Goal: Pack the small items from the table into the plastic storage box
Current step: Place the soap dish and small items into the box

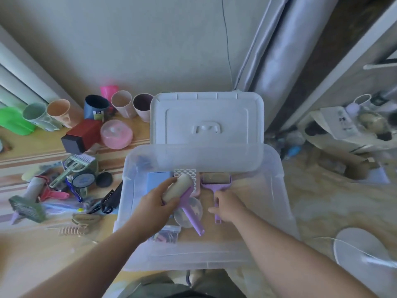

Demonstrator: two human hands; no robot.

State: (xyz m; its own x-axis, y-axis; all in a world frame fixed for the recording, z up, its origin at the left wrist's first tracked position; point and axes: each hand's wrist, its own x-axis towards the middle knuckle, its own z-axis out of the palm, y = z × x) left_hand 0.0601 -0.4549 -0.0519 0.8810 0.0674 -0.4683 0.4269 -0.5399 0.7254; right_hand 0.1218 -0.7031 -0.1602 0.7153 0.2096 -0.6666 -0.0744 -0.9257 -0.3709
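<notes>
a person's left hand [155, 202], fingers curled round a purple lint roller [182, 193], is lowering it into the clear storage box [277, 168] while the right hand [227, 206] is pinching a second roller's handle [217, 208]; laying both flat, side by side, should save room.

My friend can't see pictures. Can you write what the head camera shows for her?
A person's left hand holds a purple lint roller over a clear plastic storage box, while the right hand grips a second purple roller's handle inside. Cups and small items crowd the table left.
</notes>
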